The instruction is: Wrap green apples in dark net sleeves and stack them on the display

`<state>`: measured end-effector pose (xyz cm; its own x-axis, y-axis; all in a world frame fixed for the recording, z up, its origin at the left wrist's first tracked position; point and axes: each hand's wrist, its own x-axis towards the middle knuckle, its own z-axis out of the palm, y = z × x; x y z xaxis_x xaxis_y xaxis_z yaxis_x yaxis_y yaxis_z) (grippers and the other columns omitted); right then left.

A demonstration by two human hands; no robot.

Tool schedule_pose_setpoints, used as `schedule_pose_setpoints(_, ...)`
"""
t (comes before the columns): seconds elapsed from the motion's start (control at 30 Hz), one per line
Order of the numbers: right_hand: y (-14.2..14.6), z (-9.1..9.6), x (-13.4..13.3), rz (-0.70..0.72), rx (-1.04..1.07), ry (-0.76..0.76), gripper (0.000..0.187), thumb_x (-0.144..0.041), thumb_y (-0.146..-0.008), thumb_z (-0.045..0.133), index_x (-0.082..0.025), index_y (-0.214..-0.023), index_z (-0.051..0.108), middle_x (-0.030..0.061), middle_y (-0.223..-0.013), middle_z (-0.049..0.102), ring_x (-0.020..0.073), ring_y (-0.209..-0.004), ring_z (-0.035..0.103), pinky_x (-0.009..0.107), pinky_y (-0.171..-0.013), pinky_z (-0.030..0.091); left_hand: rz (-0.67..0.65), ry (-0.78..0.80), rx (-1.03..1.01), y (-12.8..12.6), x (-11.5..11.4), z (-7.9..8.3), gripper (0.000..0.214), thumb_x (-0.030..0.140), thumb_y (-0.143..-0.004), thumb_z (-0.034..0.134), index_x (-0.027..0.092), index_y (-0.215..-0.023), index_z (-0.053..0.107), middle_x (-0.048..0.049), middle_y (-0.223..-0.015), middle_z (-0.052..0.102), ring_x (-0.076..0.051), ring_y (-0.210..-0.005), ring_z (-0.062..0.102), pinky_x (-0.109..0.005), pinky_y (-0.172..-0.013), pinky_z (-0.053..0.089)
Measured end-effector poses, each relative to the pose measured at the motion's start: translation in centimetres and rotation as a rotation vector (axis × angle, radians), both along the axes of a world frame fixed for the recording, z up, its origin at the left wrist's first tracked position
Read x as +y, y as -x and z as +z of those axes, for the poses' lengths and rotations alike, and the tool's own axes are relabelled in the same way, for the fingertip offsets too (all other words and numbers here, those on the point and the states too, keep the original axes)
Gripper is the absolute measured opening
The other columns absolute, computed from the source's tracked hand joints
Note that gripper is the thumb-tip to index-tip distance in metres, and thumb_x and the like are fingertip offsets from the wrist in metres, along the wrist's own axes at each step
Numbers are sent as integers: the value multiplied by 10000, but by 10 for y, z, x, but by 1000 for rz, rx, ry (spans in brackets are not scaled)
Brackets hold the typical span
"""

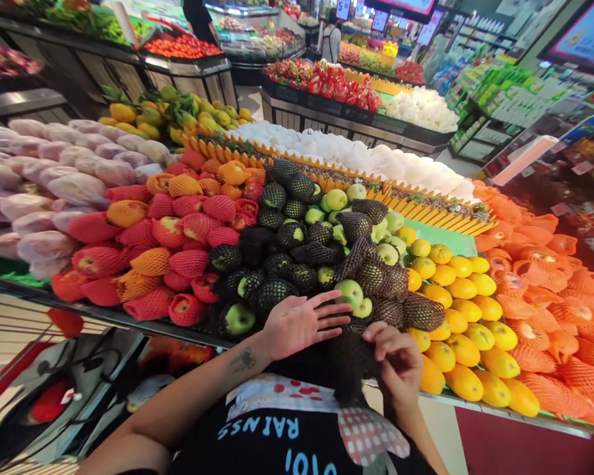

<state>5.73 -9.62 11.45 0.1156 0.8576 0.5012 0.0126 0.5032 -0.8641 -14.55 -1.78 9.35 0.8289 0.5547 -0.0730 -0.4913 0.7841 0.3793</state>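
My left hand [297, 324] is stretched out palm up with its fingers spread, and nothing lies in it. Its fingertips are close to a green apple [349, 294] at the front of the pile. To the right, my right hand [398, 359] has its fingers curled and pinches the upper edge of a dark foam net sleeve [354, 363]. The sleeve hangs in front of my body, and whether it has fruit inside cannot be made out. Around my hands are green apples in black nets [277, 290] and several bare ones.
Red-netted fruit [193, 264] and pale wrapped fruit [54, 185] fill the left of the stand. Yellow fruit [462, 349] and orange-netted fruit [554, 316] are on the right. A low yellow fence [426, 210] runs behind. At lower left stands a shopping cart [10, 389].
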Motion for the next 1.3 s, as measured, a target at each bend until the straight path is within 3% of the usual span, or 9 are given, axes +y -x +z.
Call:
schedule_pose_setpoints(0.13,13,3,0,188,-329,-22,293,-74,-917,521,-294,-1028,680,32,-848,678,244,-1038,608,473,-917,491,-64,-88,203,-6,-9,-5,500,424,-911,578,189,-1352,566,-114,-1307,618,-222,-1118,586,-314,-914,417)
schedule_pose_setpoints(0.37,5,-15,4,-133,-370,242,321,-183,-886,672,-306,-1181,638,55,-1174,649,240,-1146,584,462,-1028,444,-76,-317,513,-8,-17,-7,380,299,-725,837,184,-1054,684,-4,-971,661,-144,-915,570,-292,-896,414)
schedule_pose_setpoints(0.53,3,-24,0,-199,-223,407,150,-299,-900,678,-281,-1049,674,25,-1027,674,208,-990,627,369,-915,494,116,-300,626,-9,-12,-10,390,372,-696,850,163,-973,672,0,-915,629,-128,-813,544,-261,-737,431)
schedule_pose_setpoints(0.67,0,-25,-3,-63,-229,436,188,-334,-955,595,-298,-1114,688,35,-1131,697,215,-1088,624,390,-1009,458,110,-344,616,-8,-12,-11,398,411,-713,840,166,-987,686,-15,-954,661,-152,-868,584,-288,-810,456)
schedule_pose_setpoints(0.8,1,-29,-4,186,-234,534,627,-351,-815,772,-328,-1387,517,50,-1398,593,264,-1277,551,441,-1106,411,81,-470,566,-9,-14,-11,426,410,-750,821,165,-1073,690,-74,-1110,691,-229,-1089,603,-381,-1026,415)
schedule_pose_setpoints(0.9,1,-32,-1,192,-255,588,719,-345,-702,862,-298,-1345,544,50,-1322,643,275,-1232,579,442,-1096,416,108,-489,589,-8,-14,-10,411,374,-745,827,170,-1070,679,-71,-1101,690,-230,-1075,605,-384,-1007,427)
schedule_pose_setpoints(1.07,-18,-33,4,81,-107,654,388,-374,-693,853,-263,-1006,654,-4,-890,679,205,-840,630,322,-792,511,135,-419,617,-4,-14,-7,240,276,-787,738,180,-1000,684,-22,-978,657,-160,-905,580,-288,-844,435)
schedule_pose_setpoints(1.2,-31,-33,0,156,219,640,428,-451,-640,866,-270,-939,619,14,-952,679,217,-864,632,323,-774,510,82,-335,506,-2,-14,-5,324,220,-731,687,215,-1055,685,10,-896,612,-122,-783,534,-238,-715,389)
schedule_pose_setpoints(1.3,-25,-35,-2,209,266,654,453,-414,-638,868,-278,-956,576,-9,-866,662,187,-767,622,293,-702,501,28,-419,463,-2,-15,-3,421,188,-702,682,231,-1120,702,-7,-930,641,-139,-815,547,-241,-717,385)
